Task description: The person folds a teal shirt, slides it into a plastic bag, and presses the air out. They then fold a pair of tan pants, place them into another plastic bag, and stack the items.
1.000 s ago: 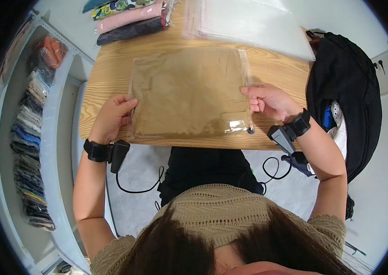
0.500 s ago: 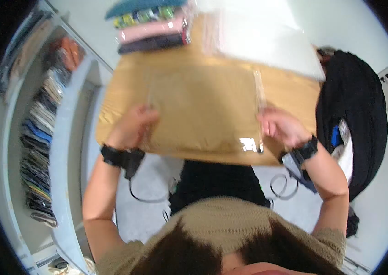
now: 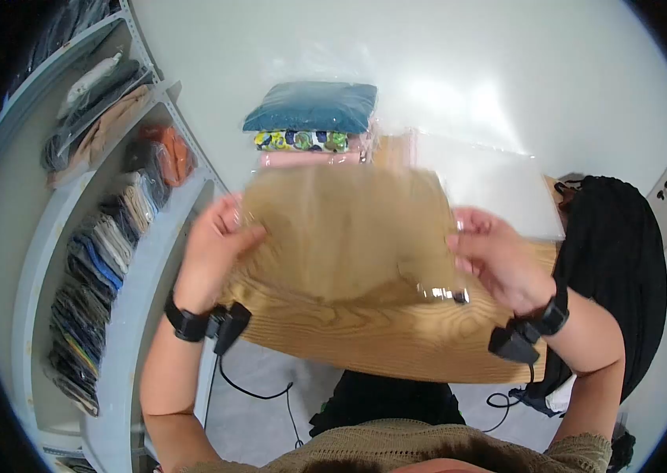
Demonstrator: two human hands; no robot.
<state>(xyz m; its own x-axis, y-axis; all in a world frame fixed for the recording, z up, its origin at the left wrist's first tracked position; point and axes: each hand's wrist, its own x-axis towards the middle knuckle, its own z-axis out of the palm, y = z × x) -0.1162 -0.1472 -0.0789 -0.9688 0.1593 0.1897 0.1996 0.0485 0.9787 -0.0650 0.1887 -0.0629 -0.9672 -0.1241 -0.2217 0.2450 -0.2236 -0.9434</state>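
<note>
A folded khaki garment in a clear plastic bag (image 3: 345, 236) is held up over the wooden table, spread flat between my two hands. My left hand (image 3: 219, 244) pinches the bag's left edge between thumb and fingers. On the opposite edge, my right hand (image 3: 499, 252) grips the plastic the same way. A shiny patch with a small dark spot shows at the bag's lower right corner. Behind the package stands a stack of bagged folded fabrics, with a teal one (image 3: 313, 106) on top, a patterned one (image 3: 302, 141) under it and a pink one (image 3: 310, 158) below; the package hides the stack's lower part.
Flat clear plastic bags (image 3: 491, 185) lie at the table's back right. Black cloth (image 3: 609, 268) hangs beside the right table edge. Shelves (image 3: 148, 260) full of bagged clothes line the left. The wooden tabletop (image 3: 396, 347) shows in front, and cables dangle from both wrist straps.
Both hands have raised the bagged garment off the tabletop and toward the stack, still gripping its side edges. The camera view has tilted up, showing more wall and shelf.
</note>
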